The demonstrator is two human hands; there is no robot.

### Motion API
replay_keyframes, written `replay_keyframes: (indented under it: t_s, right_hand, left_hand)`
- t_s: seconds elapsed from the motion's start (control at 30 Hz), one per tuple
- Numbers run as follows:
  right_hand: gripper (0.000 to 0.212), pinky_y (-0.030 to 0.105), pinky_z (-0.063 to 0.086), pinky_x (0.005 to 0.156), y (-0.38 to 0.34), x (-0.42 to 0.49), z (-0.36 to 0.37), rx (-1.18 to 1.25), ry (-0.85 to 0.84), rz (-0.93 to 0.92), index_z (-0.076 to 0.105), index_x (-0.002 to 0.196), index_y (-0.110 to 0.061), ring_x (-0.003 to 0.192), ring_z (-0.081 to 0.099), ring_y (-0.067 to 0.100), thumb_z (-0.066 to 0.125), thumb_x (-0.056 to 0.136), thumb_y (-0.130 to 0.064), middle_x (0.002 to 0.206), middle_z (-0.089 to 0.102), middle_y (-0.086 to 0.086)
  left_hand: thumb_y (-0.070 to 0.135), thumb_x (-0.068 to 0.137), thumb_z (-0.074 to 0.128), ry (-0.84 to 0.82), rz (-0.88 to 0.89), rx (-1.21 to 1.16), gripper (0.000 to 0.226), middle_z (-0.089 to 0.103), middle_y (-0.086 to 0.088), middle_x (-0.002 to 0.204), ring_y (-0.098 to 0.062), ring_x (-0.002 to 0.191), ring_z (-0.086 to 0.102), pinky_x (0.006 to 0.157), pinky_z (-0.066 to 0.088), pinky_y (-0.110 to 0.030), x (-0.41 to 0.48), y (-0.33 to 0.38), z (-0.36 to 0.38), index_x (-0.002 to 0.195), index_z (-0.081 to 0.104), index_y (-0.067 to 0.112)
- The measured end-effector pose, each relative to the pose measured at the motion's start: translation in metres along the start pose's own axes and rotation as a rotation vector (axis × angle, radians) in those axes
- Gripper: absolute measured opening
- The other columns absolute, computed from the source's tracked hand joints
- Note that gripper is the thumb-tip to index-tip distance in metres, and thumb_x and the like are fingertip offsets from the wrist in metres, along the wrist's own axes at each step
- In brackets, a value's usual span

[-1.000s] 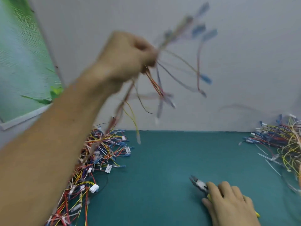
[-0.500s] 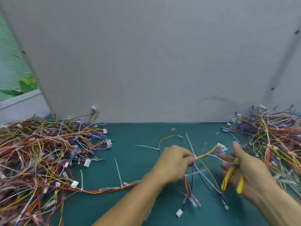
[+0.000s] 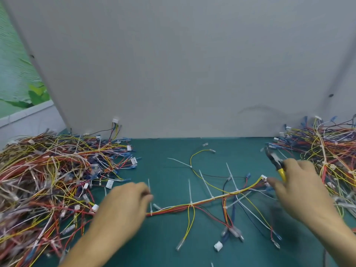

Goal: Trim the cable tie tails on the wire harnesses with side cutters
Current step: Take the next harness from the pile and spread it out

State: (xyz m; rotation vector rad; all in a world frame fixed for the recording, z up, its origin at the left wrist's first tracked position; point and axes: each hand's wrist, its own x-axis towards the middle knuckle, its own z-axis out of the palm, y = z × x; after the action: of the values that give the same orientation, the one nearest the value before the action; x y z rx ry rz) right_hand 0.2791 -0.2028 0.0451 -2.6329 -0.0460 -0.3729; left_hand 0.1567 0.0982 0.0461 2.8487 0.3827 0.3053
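On the green mat (image 3: 173, 247) between my hands lay the multicoloured wire harness (image 3: 212, 198), white tie tails (image 3: 205, 183) all uncut, my left hand (image 3: 125, 207) pinching one end, my right hand (image 3: 300, 189) gripping the yellow-handled side cutters (image 3: 275, 162).

This is looking like a wiring assembly workbench: a teal green work mat (image 3: 173, 149) is lying before a plain grey partition panel (image 3: 183, 64), with tangled heaps of multicoloured wire harnesses piling up at far left (image 3: 48, 176) and far right (image 3: 331, 147).
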Motion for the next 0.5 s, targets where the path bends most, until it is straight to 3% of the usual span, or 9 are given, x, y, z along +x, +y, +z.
replay_keyframes:
  t_s: [0.1,0.17,0.23,0.33,0.5]
  right_hand:
    - [0.022,0.042,0.046,0.066,-0.010,-0.006,0.001,-0.087,0.008,-0.064,0.047,0.092,-0.018,0.083,0.059,0.040,0.060,0.088,-0.035,0.082,0.059,0.012]
    - [0.019,0.038,0.046,0.068,-0.017,-0.007,0.013,-0.107,-0.164,-0.056,0.047,0.096,-0.026,0.088,0.060,0.035,0.054,0.090,-0.042,0.091,0.064,0.010]
    - [0.016,0.035,0.045,0.070,-0.024,-0.004,0.031,-0.150,-0.306,-0.077,0.049,0.095,-0.028,0.093,0.057,0.032,0.049,0.091,-0.043,0.100,0.064,0.006]
    - [0.018,0.036,0.045,0.075,-0.031,0.001,0.053,-0.144,-0.400,-0.061,0.051,0.093,-0.026,0.101,0.056,0.032,0.045,0.093,-0.042,0.106,0.064,0.007]
    - [0.021,0.035,0.040,0.069,-0.028,-0.001,0.061,-0.173,-0.351,-0.042,0.047,0.092,-0.026,0.101,0.058,0.032,0.041,0.094,-0.047,0.105,0.063,0.008]
  left_hand:
    - [0.046,0.098,0.038,-0.125,-0.228,0.126,0.026,0.067,0.005,0.083,-0.017,0.091,0.061,0.083,0.050,-0.034,-0.009,-0.042,-0.007,0.101,0.060,0.033]
    - [0.047,0.099,0.033,-0.226,-0.275,0.136,0.029,0.064,0.004,0.077,-0.017,0.089,0.062,0.084,0.050,-0.034,-0.013,-0.056,-0.005,0.103,0.058,0.033]
    - [0.048,0.099,0.032,-0.268,-0.289,0.120,0.030,0.065,0.006,0.087,-0.017,0.095,0.061,0.085,0.049,-0.033,-0.015,-0.060,0.000,0.106,0.057,0.034]
    - [0.054,0.097,0.032,-0.234,-0.321,0.125,0.033,0.064,0.008,0.107,-0.021,0.106,0.058,0.086,0.047,-0.033,-0.015,-0.058,0.005,0.104,0.059,0.037]
    - [0.066,0.088,0.041,-0.122,-0.314,0.157,0.039,0.063,0.009,0.085,-0.017,0.087,0.058,0.070,0.045,-0.029,-0.017,-0.045,0.003,0.085,0.059,0.032]
